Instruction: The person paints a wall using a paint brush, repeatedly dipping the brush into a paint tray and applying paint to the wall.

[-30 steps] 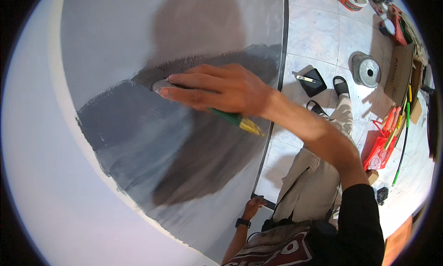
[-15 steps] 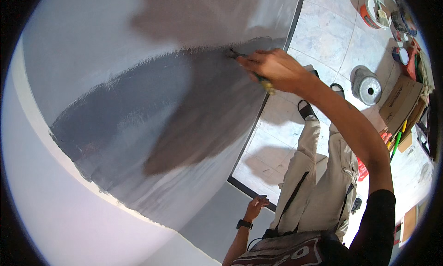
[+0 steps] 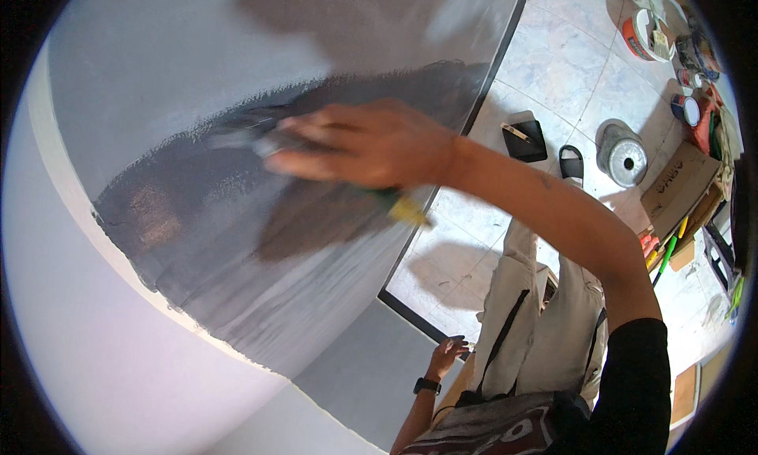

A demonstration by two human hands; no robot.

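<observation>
Up against the grey wall, my right hand is closed round a paintbrush with a yellow and green handle. Motion smears its fingers and the brush head, which is over a band of darker, wet-looking grey paint. That band curves across the wall, with streaks below it. My left hand hangs low beside my leg near the wall's base, a dark watch on its wrist. Its fingers are loosely stretched, and I see nothing in them.
On the tiled floor lie a black tray with a wooden-handled tool, and a grey metal cylinder. A white-and-orange bucket holds a brush. Farther right are a blue tin and a cardboard box. A pale strip edges the wall.
My right hand has swept left along the wall with the paintbrush, away from the floor edge. The black tray has come into fuller view. My left hand stays low.
</observation>
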